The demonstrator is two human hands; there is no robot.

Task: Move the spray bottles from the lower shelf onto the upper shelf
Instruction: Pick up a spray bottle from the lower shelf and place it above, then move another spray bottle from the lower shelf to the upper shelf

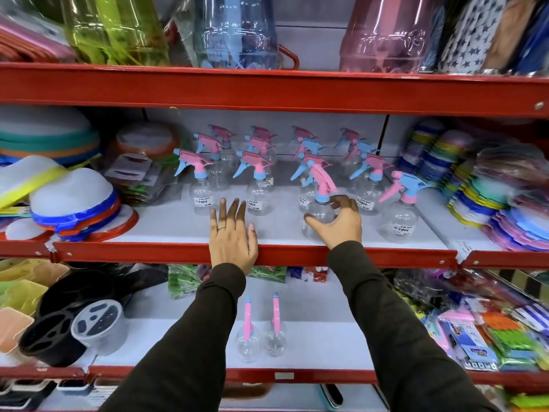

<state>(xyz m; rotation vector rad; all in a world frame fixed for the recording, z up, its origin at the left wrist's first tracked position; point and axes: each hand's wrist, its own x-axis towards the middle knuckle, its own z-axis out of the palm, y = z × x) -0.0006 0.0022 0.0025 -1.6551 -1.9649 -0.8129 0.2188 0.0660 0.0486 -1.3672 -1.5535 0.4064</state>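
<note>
Several clear spray bottles with pink and blue trigger heads stand in rows on the upper shelf (178,230). My right hand (341,224) wraps around one clear spray bottle (319,212) near the front of that shelf; the bottle stands upright on the shelf board. My left hand (231,233) lies flat with fingers spread on the bare shelf front, holding nothing. Two spray bottles (248,334) (275,331) stand side by side on the lower shelf (326,346) between my forearms.
Stacked plastic lids and bowls (71,203) fill the upper shelf's left, coloured plates (499,200) its right. Black containers (59,328) and packaged goods (475,331) flank the lower shelf. Large tinted jars (237,31) sit on the top shelf. Red rails (267,90) edge each level.
</note>
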